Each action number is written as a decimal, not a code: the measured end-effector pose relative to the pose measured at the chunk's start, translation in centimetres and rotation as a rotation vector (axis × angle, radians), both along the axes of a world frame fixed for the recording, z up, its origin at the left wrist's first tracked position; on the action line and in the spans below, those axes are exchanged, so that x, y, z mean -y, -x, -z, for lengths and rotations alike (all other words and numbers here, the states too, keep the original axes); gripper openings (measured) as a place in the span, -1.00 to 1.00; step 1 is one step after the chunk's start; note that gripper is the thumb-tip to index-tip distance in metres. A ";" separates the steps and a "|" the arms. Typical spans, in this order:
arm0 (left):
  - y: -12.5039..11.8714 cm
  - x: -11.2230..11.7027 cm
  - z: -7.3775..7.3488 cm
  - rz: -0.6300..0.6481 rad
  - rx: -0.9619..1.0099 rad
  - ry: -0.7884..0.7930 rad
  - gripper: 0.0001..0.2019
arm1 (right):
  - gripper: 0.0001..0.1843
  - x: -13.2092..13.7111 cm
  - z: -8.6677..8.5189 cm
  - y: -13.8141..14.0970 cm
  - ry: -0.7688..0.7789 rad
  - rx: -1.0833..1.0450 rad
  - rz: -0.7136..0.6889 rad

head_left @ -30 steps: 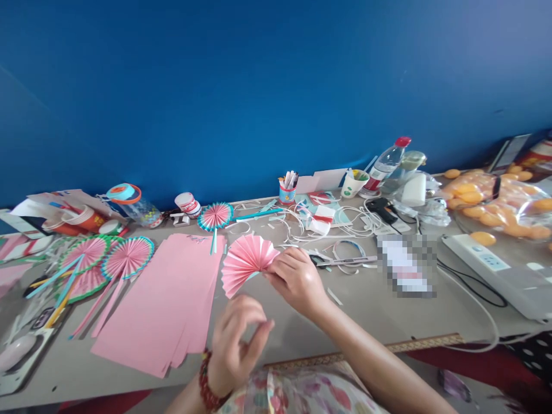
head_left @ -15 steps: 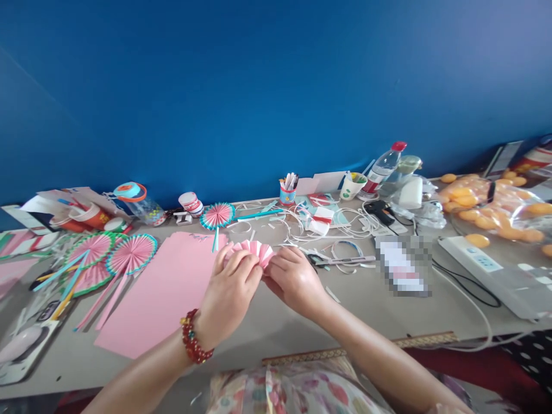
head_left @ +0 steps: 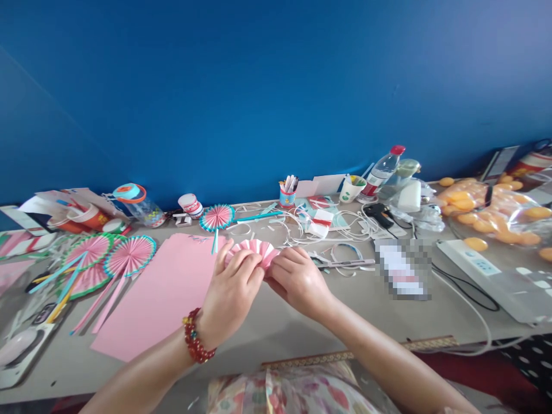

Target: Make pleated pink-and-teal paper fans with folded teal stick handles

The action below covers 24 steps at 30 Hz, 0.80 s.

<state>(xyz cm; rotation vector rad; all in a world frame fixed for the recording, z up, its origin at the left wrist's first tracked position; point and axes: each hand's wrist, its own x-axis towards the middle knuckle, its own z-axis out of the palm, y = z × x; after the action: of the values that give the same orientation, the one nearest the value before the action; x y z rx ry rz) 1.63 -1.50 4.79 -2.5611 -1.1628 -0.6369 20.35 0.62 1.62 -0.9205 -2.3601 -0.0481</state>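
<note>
Both hands meet over a small piece of pleated pink paper [head_left: 257, 248], its folds fanned out at the top. My left hand [head_left: 237, 279] grips its left and near side, a bead bracelet round the wrist. My right hand [head_left: 299, 280] pinches its right edge, fingers curled and the tips hidden. The lower part of the pleated paper is behind my fingers. A large pink paper sheet [head_left: 159, 293] lies flat beside my left hand. Just beyond it rests a round pink paper fan [head_left: 217, 218] with a teal edge.
More paper fans [head_left: 130, 256] lie at the left. Along the wall stand a jar [head_left: 190, 205], a pen cup [head_left: 287, 192], a paper cup [head_left: 352, 188] and a plastic bottle [head_left: 383, 171]. At the right are a glue gun [head_left: 379, 215], a phone [head_left: 403, 269], a power strip [head_left: 478, 264] and bagged orange balls [head_left: 491, 207].
The pleated paper shows slightly more, its fan a little wider and more open at the top. My right hand has shifted slightly to the right. Both hands keep hold.
</note>
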 end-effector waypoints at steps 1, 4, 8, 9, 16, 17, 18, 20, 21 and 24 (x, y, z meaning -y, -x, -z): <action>0.1 0.0 0.0 -0.012 0.000 0.013 -0.78 | -0.82 0.0 -0.1 -0.1 0.002 0.017 0.005; 0.5 -0.1 0.1 -0.048 0.003 0.047 -0.80 | -0.91 0.2 -0.5 -0.7 0.002 0.073 0.050; 0.9 -0.1 0.0 -0.048 0.022 0.067 -0.81 | -0.89 0.3 -1.0 -1.2 -0.017 0.084 0.098; 0.9 -0.1 0.0 -0.045 0.026 0.069 -0.81 | -0.86 0.3 -1.0 -1.3 -0.022 0.078 0.095; 0.8 -0.1 -0.1 -0.042 0.020 0.054 -0.80 | -0.79 0.0 -0.8 -1.6 -0.039 0.024 0.034; 0.8 -0.1 -0.1 -0.049 0.019 0.050 -0.80 | -0.82 0.0 -0.9 -1.8 -0.029 0.029 0.043; 0.9 -0.1 -0.1 -0.057 0.020 0.046 -0.81 | -0.85 0.0 -1.1 -2.1 -0.021 0.038 0.056; 1.1 -0.2 -0.1 -0.075 0.024 0.041 -0.82 | -0.86 -0.1 -1.3 -2.6 -0.012 0.067 0.073; 1.2 -0.2 -0.1 -0.080 0.027 0.038 -0.82 | -0.85 -0.1 -1.4 -2.8 -0.014 0.082 0.066; 1.3 -0.3 -0.1 -0.080 0.035 0.034 -0.81 | -0.81 -0.1 -1.6 -3.1 -0.002 0.121 0.043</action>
<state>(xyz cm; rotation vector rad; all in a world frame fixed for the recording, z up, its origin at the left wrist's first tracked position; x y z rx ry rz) 0.29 -1.15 4.94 -2.5263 -1.2904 -0.6511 23.43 0.73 3.26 -0.9923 -2.4504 -0.1271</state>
